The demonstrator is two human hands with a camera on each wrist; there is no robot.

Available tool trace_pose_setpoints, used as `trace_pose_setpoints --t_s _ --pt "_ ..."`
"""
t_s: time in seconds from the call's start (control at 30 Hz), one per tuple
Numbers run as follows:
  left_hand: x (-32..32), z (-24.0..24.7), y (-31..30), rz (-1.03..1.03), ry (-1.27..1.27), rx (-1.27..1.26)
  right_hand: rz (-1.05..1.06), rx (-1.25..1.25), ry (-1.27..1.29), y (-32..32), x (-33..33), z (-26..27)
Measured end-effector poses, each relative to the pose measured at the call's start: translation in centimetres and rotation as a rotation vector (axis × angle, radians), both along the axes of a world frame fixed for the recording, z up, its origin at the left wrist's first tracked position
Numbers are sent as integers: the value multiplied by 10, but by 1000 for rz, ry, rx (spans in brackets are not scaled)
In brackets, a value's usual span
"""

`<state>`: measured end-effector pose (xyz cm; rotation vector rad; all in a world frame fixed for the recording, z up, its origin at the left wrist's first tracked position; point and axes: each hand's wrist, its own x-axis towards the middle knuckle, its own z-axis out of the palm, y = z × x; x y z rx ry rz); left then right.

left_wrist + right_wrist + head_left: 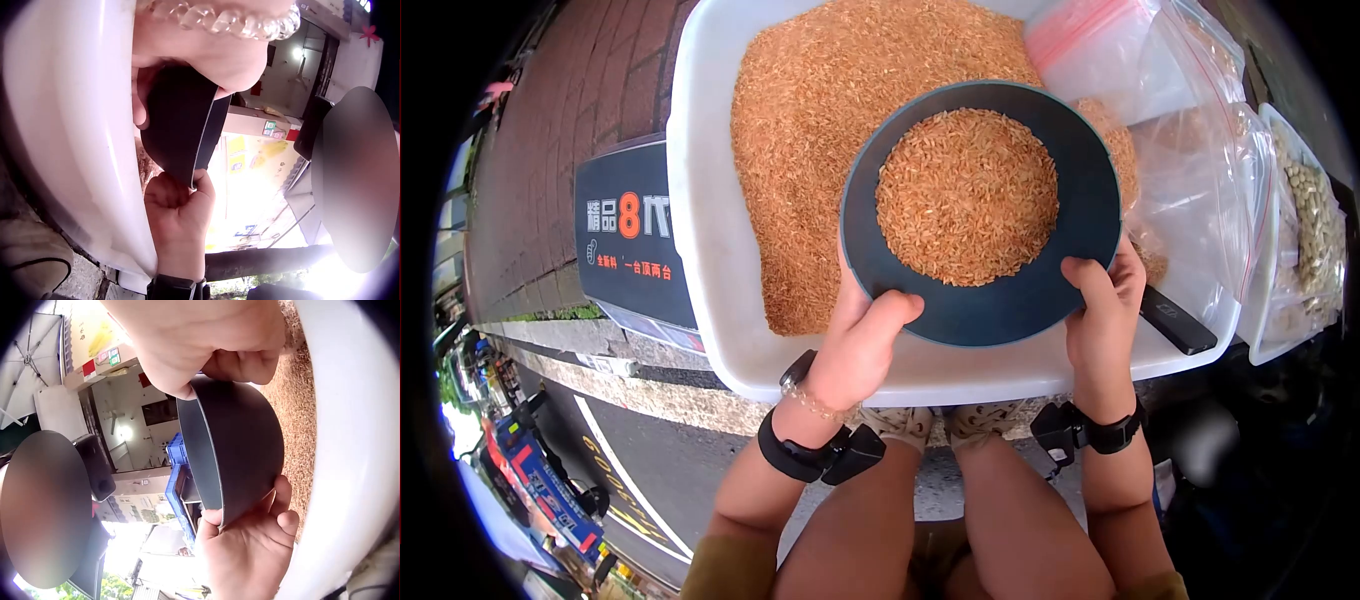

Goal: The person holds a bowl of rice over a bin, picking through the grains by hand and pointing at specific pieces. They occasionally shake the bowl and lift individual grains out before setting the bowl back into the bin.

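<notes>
Both hands hold a dark round bowl (990, 318) with reddish-brown grain (967, 196) in its bottom, above the white tub (745, 375). The left hand (862, 340) grips the rim at the lower left, thumb over the edge. At the lower right the right hand (1103, 310) pinches the rim the same way. In the right wrist view, the bowl's outer wall (247, 444) shows with curled fingers beneath it. The left wrist view shows the bowl (178, 125) tilted by the camera angle, held from both sides. More loose grain (800, 130) fills much of the tub.
Clear plastic bags (1190, 150) lie in the tub's right side, near a black handle (1177, 320). Beyond is another white container (1258, 335) with pale bagged pieces. A dark printed box (625, 235) stands left of the tub. The person's knees are below its front edge.
</notes>
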<state>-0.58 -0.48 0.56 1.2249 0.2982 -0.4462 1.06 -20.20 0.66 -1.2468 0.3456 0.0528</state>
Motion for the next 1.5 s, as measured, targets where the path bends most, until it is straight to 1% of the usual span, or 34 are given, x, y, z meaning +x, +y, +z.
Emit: trace_pose_setpoints --t_s 0.07,0.13,0.37,0.4,0.43,0.5,0.57,0.6,0.63,0.67,0.7,0.73,0.77,0.8,0.87,1.0,1.07,1.27,1.37,1.5 --pt "-1 -1 0 -8 11 7 -32 -10 -25 4 1 2" --pt "-7 -6 -3 137 18 -4 -28 0 -27 3 1 1" --pt "-5 -1 -3 113 7 23 -17 46 -24 -1 0 -3" --pt "-2 2 -2 54 20 5 -15 46 -25 1 1 -2" --pt "0 4 -1 -4 33 -12 -15 19 1 3 2 0" --pt "4 -5 0 6 60 -5 -13 -10 25 5 3 -1" --pt "5 -3 0 14 87 -2 147 -236 54 4 1 -7" --pt "5 5 0 -8 119 -72 148 -238 53 7 0 -3" --pt "5 9 0 -30 151 -143 67 -301 -78 12 -1 3" --pt "6 7 0 -29 148 -144 -16 -361 -212 15 -3 6" --pt "6 4 0 -35 138 -90 11 -377 -210 11 -7 2" --pt "8 3 0 -41 129 -37 11 -376 -211 9 -6 -1" --pt "11 7 0 -18 209 -84 65 -331 -126 8 -3 -2" --pt "9 6 1 -17 208 -83 120 -285 -42 8 -1 -3" --pt "7 1 1 -24 183 -60 108 -275 -73 6 -2 -4" --pt "9 5 1 -42 198 -70 133 -285 -31 7 -1 -2" --pt "8 2 1 -8 213 -85 125 -288 -31 7 0 -2" --pt "7 0 1 -3 182 -131 111 -267 -49 7 -1 -2" --pt "7 4 0 14 177 -129 128 -293 -45 6 -1 -3" --pt "6 11 -5 70 129 -99 92 -283 -65 7 -1 -1"
